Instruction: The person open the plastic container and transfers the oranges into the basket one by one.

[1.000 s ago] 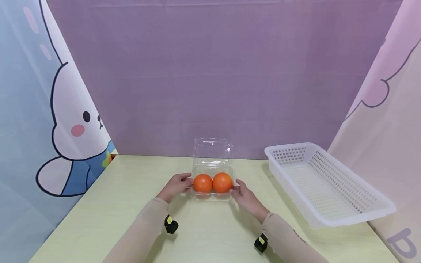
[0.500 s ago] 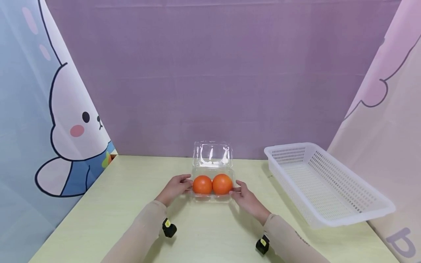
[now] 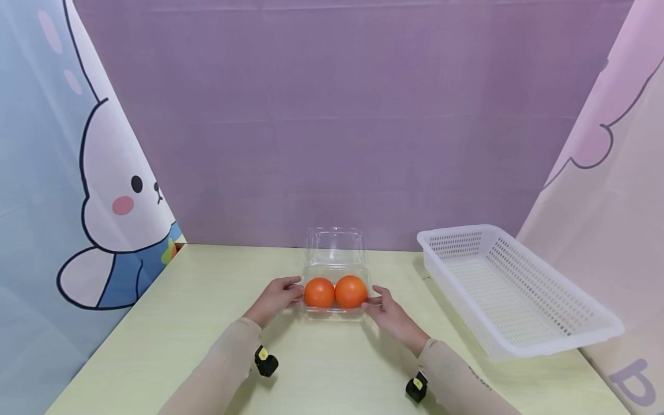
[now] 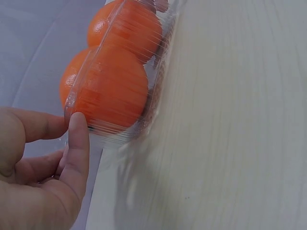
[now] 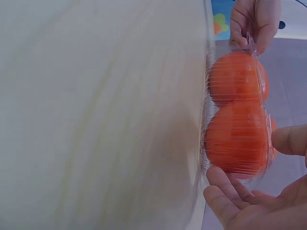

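Two oranges (image 3: pixel 319 293) sit side by side in the base of a clear plastic clamshell box (image 3: pixel 334 316). Its hinged lid (image 3: pixel 336 246) stands raised at the back. At the box's left end, my left hand (image 3: pixel 275 297) pinches the rim between thumb and finger, as the left wrist view shows closely. My right hand (image 3: pixel 391 317) holds the opposite end; in the right wrist view its thumb (image 5: pixel 289 140) lies at the rim and its other fingers (image 5: pixel 221 184) touch the lower corner.
A white perforated plastic basket (image 3: pixel 461 288) stands on the right of the pale table (image 3: pixel 332 369). A purple cloth (image 3: pixel 332 127) hangs behind the table, with printed cloths on both sides.
The box has shifted slightly toward me with both hands on its ends. Its raised lid now sits lower in the view. The oranges stay in the base.
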The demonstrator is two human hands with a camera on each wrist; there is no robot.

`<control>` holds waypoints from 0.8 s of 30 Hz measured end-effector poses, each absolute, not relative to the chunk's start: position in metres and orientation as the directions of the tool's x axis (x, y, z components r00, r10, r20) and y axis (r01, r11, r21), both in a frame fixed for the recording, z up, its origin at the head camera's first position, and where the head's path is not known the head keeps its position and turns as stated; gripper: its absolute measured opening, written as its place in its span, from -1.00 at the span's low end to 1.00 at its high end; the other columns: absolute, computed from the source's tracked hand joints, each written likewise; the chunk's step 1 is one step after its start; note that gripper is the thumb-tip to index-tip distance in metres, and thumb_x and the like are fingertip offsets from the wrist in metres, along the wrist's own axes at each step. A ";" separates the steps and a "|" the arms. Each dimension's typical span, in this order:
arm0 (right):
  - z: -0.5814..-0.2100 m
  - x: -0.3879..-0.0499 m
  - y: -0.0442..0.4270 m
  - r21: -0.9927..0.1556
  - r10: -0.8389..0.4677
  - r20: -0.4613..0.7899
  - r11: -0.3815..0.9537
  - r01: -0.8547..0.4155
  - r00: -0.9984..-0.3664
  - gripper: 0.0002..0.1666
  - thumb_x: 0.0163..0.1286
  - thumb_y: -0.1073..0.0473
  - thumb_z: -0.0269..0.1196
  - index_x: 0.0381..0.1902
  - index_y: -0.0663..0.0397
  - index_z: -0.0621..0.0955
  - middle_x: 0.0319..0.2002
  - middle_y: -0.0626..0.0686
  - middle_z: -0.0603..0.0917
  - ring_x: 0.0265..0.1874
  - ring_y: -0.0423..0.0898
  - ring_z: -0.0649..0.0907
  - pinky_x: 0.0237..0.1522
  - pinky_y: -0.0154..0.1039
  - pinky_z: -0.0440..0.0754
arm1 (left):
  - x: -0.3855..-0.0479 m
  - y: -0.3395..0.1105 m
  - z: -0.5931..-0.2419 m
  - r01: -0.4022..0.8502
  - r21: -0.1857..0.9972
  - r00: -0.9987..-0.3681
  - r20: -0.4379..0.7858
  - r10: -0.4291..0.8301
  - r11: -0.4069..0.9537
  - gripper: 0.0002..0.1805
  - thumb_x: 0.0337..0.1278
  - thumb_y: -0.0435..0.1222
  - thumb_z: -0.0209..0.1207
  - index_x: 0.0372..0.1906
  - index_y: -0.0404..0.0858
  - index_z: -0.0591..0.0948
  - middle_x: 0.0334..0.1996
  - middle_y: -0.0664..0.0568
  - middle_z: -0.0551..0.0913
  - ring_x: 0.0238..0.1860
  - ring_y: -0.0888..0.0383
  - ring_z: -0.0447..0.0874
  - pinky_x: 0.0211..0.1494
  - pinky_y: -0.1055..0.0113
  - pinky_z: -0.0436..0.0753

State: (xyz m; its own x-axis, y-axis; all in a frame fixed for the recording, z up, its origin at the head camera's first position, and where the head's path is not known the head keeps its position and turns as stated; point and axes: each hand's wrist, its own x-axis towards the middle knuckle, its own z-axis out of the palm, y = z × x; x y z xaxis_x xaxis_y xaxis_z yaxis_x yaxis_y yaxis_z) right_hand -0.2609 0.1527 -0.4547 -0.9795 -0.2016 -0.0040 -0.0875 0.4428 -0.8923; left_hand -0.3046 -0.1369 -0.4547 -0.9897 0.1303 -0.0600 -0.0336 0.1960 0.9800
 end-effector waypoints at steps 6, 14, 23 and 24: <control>-0.455 -0.262 0.154 -0.892 -0.207 -0.011 0.443 -0.083 -0.978 -0.18 0.51 0.02 0.20 0.49 0.35 0.15 0.16 0.23 0.58 0.11 0.16 0.59 0.19 0.15 0.54 | -0.300 -0.137 -0.453 -0.061 0.984 -0.988 -0.084 0.133 0.170 -0.49 0.39 -0.46 0.08 0.36 -0.57 0.35 0.00 -0.27 0.61 -0.12 0.04 0.69 0.04 0.16 0.70; -0.454 -0.262 0.155 -0.896 -0.208 -0.013 0.437 -0.081 -0.978 -0.16 0.50 0.03 0.21 0.49 0.36 0.13 0.15 0.26 0.58 0.11 0.17 0.60 0.21 0.16 0.52 | -0.300 -0.140 -0.453 -0.103 0.988 -0.981 -0.120 0.149 0.118 -0.52 0.41 -0.45 0.06 0.35 -0.54 0.38 0.04 -0.28 0.61 -0.06 0.02 0.68 0.09 0.16 0.68; -0.452 -0.258 0.155 -0.889 -0.213 -0.020 0.451 -0.080 -0.977 -0.15 0.50 0.02 0.21 0.50 0.37 0.13 0.15 0.22 0.59 0.10 0.15 0.61 0.19 0.16 0.53 | -0.303 -0.140 -0.458 -0.171 0.983 -0.973 -0.180 0.144 0.072 -0.52 0.44 -0.42 0.08 0.36 -0.50 0.39 0.04 -0.22 0.60 -0.08 0.10 0.63 0.10 0.19 0.67; -0.452 -0.258 0.155 -0.890 -0.215 -0.024 0.450 -0.077 -0.976 -0.15 0.50 0.02 0.21 0.50 0.37 0.13 0.15 0.22 0.59 0.10 0.15 0.61 0.20 0.16 0.53 | -0.303 -0.140 -0.458 -0.169 0.983 -0.973 -0.177 0.146 0.071 -0.52 0.44 -0.42 0.07 0.36 -0.51 0.39 0.02 -0.22 0.60 -0.10 0.11 0.63 0.10 0.19 0.68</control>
